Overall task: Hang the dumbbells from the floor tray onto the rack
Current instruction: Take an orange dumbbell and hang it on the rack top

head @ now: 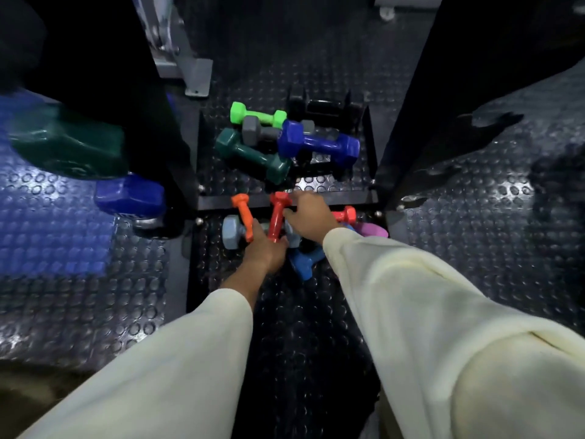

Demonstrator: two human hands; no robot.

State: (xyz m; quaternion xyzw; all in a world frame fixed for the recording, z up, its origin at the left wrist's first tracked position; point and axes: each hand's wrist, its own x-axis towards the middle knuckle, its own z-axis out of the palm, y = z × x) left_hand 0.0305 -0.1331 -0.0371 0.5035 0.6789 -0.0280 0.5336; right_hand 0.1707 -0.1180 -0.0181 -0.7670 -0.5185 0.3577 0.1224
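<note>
Over the floor tray [316, 202], left hand [264, 248] grips orange dumbbell [243, 216], right hand [308, 217] red dumbbell [278, 213].

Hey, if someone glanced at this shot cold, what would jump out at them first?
Probably the two cream-sleeved arms reaching down to the studded floor, the left hand gripping an orange dumbbell and the right hand touching a red dumbbell. Just beyond them, a bright pile draws the eye: a lime green dumbbell, a royal blue dumbbell and a dark green dumbbell.

Dark rack posts [152, 128] flank the floor tray [285, 201] on both sides (dumbbells [316, 144] crowd its far half); studded floor [300, 312] nearer the person lies open.
</note>
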